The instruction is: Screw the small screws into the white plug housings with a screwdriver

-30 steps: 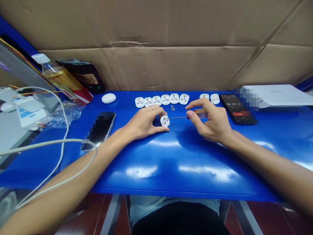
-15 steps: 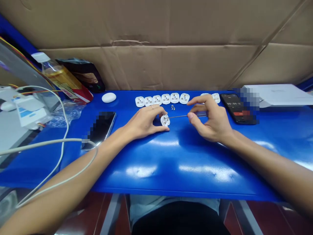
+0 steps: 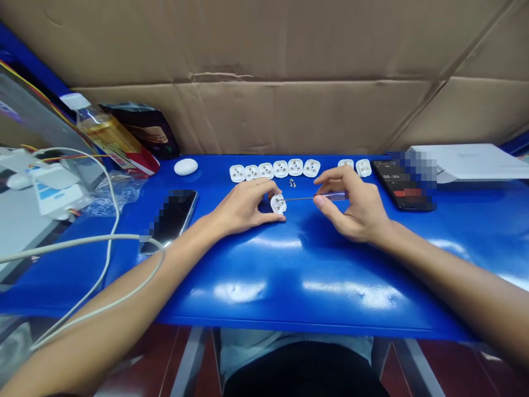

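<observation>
Between its thumb and fingers, my left hand [image 3: 247,205] grips a small white plastic plug part [image 3: 279,204] with metal pieces inside, tilted towards the right. My right hand [image 3: 354,204] holds a screwdriver [image 3: 332,196] by its clear handle, fingers around it. The thin shaft lies almost level and its tip meets the face of the white part. A small pile of brass-coloured screws [image 3: 292,183] lies just beyond. Several similar white plug parts [image 3: 295,167] stand in a row at the back, two of them apart on the right.
At left lie a phone [image 3: 171,220], a white rounded case [image 3: 185,166] and a bottle [image 3: 113,140]. A white cable [image 3: 109,242] loops over my left forearm. To the right are another phone [image 3: 403,184] and a white box [image 3: 475,161]. Cardboard [image 3: 289,116] walls the back edge.
The fingers of my right hand have shifted slightly around the screwdriver handle. My left hand and the plug part stay nearly in place; the view has tilted a little.
</observation>
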{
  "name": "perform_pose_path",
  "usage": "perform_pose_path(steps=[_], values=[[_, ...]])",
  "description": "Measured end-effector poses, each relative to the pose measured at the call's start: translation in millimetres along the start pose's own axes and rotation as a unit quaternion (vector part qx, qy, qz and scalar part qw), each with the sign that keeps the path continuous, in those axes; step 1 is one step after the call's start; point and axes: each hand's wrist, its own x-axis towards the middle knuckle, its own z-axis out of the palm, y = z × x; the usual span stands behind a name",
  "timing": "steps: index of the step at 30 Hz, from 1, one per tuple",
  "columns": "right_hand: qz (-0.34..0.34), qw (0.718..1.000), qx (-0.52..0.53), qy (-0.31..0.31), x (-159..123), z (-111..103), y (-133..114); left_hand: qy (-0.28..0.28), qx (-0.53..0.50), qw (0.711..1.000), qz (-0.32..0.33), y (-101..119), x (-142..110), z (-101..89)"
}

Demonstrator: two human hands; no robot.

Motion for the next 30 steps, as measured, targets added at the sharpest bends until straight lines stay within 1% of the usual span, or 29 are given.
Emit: perform_pose_path(steps=[2,7,10,15,19,23,27,30], values=[[-0.007,1.000,0.021,-0.003,0.2,0.4,-0.2,0.002,-0.003,1.000,0.002,0.2,0.3,0.2],[-0.001,1.000,-0.009,-0.008,-0.5,0.6,-1.3,-0.004,-0.012,1.000,-0.008,0.9,0.9,-0.4],[-0.012,1.000,0.002,-0.014,-1.0,0.0,-1.5,-0.002,-0.015,1.000,-0.008,1.4,0.8,-0.7],[0.019,1.000,-0.017,0.001,-0.1,1.2,-1.2,-0.003,-0.015,1.000,-0.007,1.3,0.6,0.2],[0.007,1.000,0.025,0.000,0.7,1.6,-0.4,-0.004,-0.017,1.000,-0.014,0.7,0.4,0.5],[0.028,1.000,0.010,0.002,0.3,0.8,0.2,-0.008,-0.015,1.000,-0.017,0.5,0.6,0.1],[0.002,0.999,0.044,-0.013,0.3,0.7,0.3,-0.008,-0.014,1.000,-0.015,0.6,0.9,-0.1],[0.024,0.999,0.045,-0.005,0.7,1.6,-0.3,-0.004,-0.016,1.000,-0.015,0.5,1.1,0.4]])
